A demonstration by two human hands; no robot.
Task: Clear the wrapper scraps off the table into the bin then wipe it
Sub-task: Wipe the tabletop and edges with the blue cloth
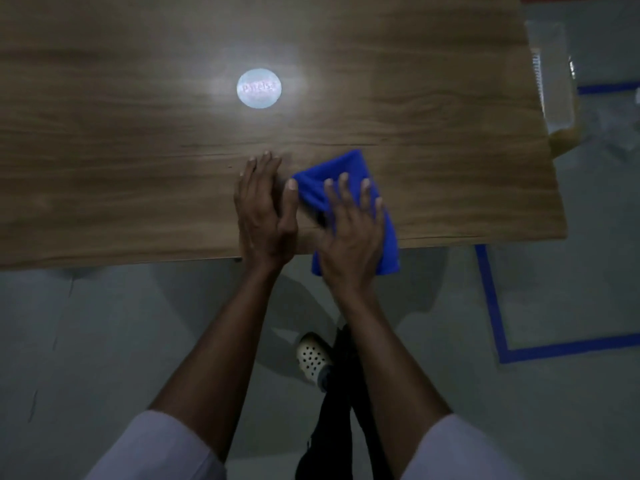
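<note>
On the table's (138, 188) near edge, blue cloth (341, 166) lengthwise near-to-far under flat, open-fingered right hand (353, 233).

Dim, soft picture. Glare blooms round a pale disc (259, 88) on the table (433, 109); edges bow, and the far right corner blurs, perhaps from motion.

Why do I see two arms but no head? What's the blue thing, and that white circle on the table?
The camera sits on the person's head and looks down, so you see their arms, not their face. The left hand lies flat on the wooden table. The right hand presses flat on a blue cloth, which hangs over the near edge. The white circle is a round sticker; its writing is too blurry to read. No scraps show on the table. A bin stands past its right end.
</note>
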